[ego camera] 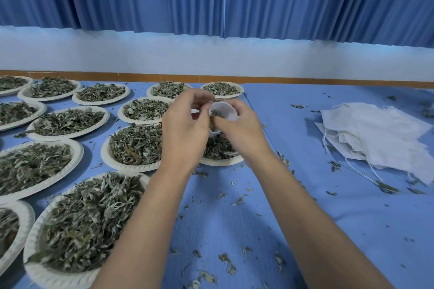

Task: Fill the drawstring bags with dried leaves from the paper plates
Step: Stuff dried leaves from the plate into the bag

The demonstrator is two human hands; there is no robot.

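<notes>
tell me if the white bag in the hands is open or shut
Open: the bag has its mouth spread into a round ring between the left hand and right hand, with dried leaves visible inside.

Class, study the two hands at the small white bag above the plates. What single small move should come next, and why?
Probably the left hand should dip to the paper plate just below and pinch more dried leaves while the right hand holds the drawstring bag open. Its mouth gapes and only a few leaves show inside, so it looks far from full.
</notes>
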